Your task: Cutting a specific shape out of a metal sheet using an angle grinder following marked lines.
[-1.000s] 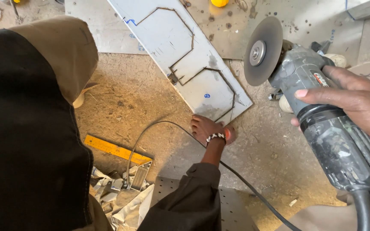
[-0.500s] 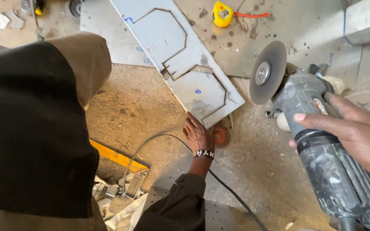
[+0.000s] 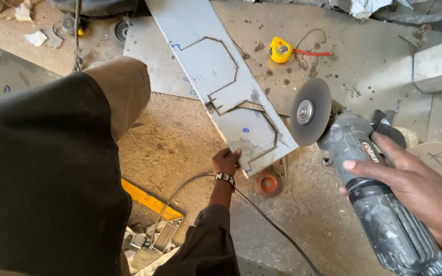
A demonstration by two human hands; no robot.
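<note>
The metal strip (image 3: 221, 82) runs diagonally across the floor; the left hand (image 3: 226, 161) grips its near end, while the right hand (image 3: 415, 197), closed round the grinder (image 3: 369, 194), hovers just beside.

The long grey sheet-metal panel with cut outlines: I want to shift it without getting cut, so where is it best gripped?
Probably at the near bottom corner, coming from below, where the left hand already holds the long grey sheet-metal panel. That edge is uncut and reachable, clear of the jagged cut lines mid-panel. Keep off the right edge, where the grey angle grinder in the right hand has its disc close by.
</note>
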